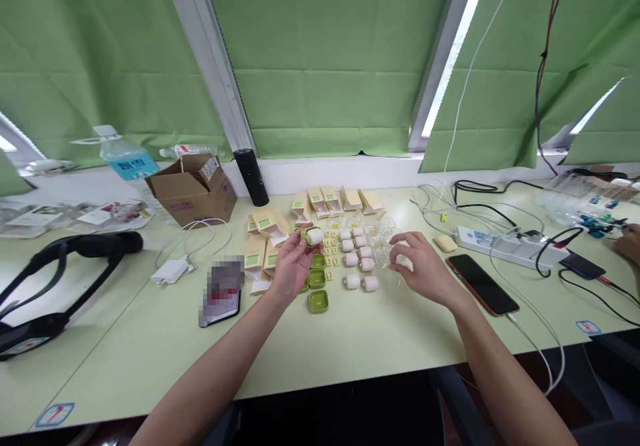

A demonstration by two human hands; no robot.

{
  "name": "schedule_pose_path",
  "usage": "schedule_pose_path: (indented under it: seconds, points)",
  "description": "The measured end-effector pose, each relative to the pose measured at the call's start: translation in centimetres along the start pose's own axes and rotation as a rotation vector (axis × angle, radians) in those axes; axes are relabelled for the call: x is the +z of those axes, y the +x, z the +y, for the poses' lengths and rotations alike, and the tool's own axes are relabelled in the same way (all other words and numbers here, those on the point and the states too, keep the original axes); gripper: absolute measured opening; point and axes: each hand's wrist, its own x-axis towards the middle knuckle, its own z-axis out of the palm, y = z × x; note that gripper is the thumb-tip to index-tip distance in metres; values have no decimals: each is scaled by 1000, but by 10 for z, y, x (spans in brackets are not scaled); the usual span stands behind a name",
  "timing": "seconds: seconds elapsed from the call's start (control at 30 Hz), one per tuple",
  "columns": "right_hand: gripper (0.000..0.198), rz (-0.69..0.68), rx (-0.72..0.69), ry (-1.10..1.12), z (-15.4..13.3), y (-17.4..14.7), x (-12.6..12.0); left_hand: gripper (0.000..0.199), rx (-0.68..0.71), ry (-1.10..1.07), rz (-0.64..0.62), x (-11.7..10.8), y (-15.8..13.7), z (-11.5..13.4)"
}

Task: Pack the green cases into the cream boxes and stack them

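My left hand (293,266) is closed around a small green piece with a rounded white part (314,236) in it, raised above the table. Below and beside it are several square green trays (319,301). Over the clear plastic covers (386,226) on the right is my right hand (417,266), its thumb and fingertips bent around one clear plastic cover (383,254). Between my hands stand two rows of small white and pale pink cylinders (351,282). Tiny yellow ring-shaped pieces (329,253) lie in rows next to the green trays.
Folded cream cartons (320,203) line the back and left. A cardboard box (193,189), black cylinder (251,177) and water bottle (127,159) stand behind. Phones (483,285), a power strip (510,246) and loose cables lie right. A black headset (65,266) is left; another person's hand (630,243) shows far right.
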Motion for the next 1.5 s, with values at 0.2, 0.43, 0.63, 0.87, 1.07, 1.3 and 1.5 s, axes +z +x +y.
schedule_pose_path:
  seconds: [0.2,0.43,0.63,0.87,1.07,1.3,1.5]
  points:
    - [20,-9,154,786,-36,42,13,37,84,32,14,-1,2,-4]
    - [61,-78,256,1319,-52,62,81,47,170,139,39,-1,2,0]
    - [60,-225,376,1445,-53,51,89,58,207,255,-75,5,-4,3]
    - [64,-271,309,1529,-56,52,84,47,164,349,-179,11,-13,5]
    - [65,-285,321,1540,-59,51,80,43,151,417,-255,10,-15,6]
    - [61,-274,321,1557,-59,50,82,43,147,400,-277,9,-16,6]
    - [62,-257,317,1518,-59,49,80,44,235,459,-234,7,-16,4]
